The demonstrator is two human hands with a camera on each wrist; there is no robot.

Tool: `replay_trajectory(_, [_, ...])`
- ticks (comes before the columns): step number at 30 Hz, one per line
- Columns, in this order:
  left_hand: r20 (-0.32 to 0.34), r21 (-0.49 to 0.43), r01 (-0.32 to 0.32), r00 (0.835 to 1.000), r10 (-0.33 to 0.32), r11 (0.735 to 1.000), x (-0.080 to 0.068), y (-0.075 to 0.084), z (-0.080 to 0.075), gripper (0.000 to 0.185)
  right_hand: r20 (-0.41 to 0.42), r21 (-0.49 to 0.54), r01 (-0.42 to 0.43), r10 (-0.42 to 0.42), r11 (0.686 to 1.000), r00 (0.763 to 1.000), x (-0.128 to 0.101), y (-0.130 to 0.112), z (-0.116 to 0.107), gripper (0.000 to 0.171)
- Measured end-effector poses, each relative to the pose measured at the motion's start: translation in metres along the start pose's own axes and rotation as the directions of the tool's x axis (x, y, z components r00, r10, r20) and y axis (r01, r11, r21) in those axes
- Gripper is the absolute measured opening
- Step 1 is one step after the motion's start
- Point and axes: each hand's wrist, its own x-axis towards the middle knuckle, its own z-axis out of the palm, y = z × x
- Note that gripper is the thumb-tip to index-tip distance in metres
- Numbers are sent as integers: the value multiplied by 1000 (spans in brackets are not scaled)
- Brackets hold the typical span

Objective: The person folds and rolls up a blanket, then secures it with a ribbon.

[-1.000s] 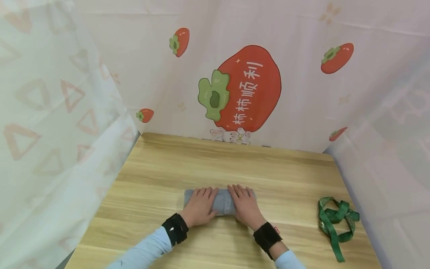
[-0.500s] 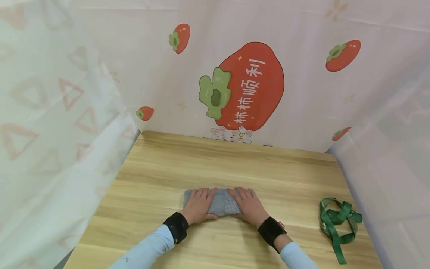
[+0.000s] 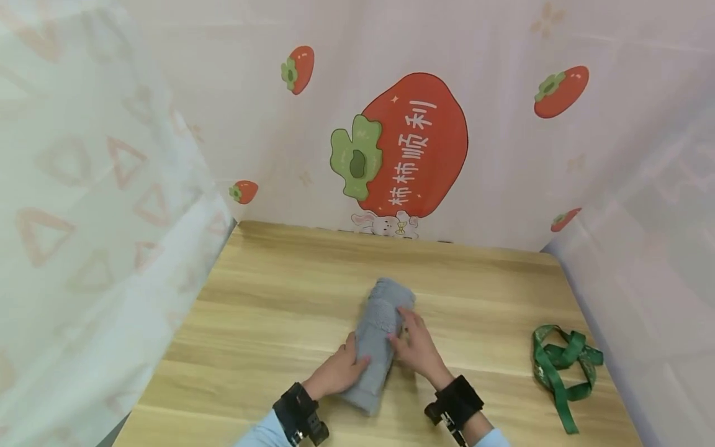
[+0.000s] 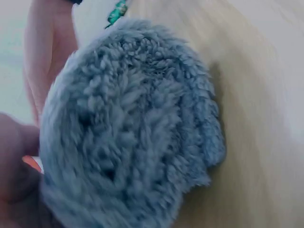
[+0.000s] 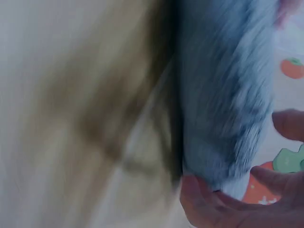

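A rolled grey fluffy towel (image 3: 377,338) lies on the wooden table (image 3: 268,292), its long axis now pointing away from me. My left hand (image 3: 337,371) grips its near left side, fingers curled round the roll. My right hand (image 3: 416,344) holds its right side, fingers curled against the cloth. In the left wrist view the spiral end of the towel (image 4: 128,137) fills the frame. The right wrist view is blurred and shows the towel (image 5: 223,95) with fingertips (image 5: 285,124) curled round its edge.
A tangled green ribbon (image 3: 561,363) lies on the table at the right. Printed curtains (image 3: 84,217) close in the left, back and right sides. Black wrist straps (image 3: 296,410) sit on both arms.
The towel roll has turned from lying crosswise under both flat hands to pointing away from me. Both hands moved nearer and now grip its sides.
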Motion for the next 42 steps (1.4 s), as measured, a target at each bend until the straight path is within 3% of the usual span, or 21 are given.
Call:
replay_trajectory(3, [-46, -3, -24, 999, 24, 1000, 4, 1, 4, 71, 83, 136, -66, 55, 989, 995, 2, -4, 6, 75])
replay_trajectory(8, [-149, 70, -30, 988, 40, 997, 25, 6, 10, 70, 70, 117, -90, 82, 989, 994, 25, 3, 21, 77])
replay_trajectory(13, [-237, 1, -11, 971, 11, 1000, 39, 6, 11, 71, 90, 149, -92, 79, 984, 993, 47, 8, 28, 76])
replay_trajectory(17, [-219, -55, 1, 976, -13, 998, 37, 1, 15, 73, 152, 174, -131, 104, 976, 983, 44, 9, 31, 76])
replay_trajectory(24, [-188, -120, 22, 981, -44, 993, 34, 3, 10, 81, 147, 154, -114, 91, 981, 985, 42, 11, 24, 74])
replay_trajectory(31, [-140, -113, 33, 989, -49, 993, 25, 8, -3, 87, 122, 217, -146, 122, 965, 985, 32, 16, -19, 73])
replay_trajectory(36, [-136, -82, -12, 991, 1, 997, 18, 9, -7, 82, 58, 193, -255, 248, 948, 967, 7, 35, -65, 59])
replay_trajectory(39, [-144, -82, -38, 989, 26, 996, 17, 9, -7, 78, 112, 167, -313, 297, 935, 948, -7, 46, -75, 50])
replay_trajectory(42, [-144, -92, -48, 989, 34, 995, 17, 7, -5, 75, 192, 190, -314, 278, 930, 941, -17, 50, -66, 51])
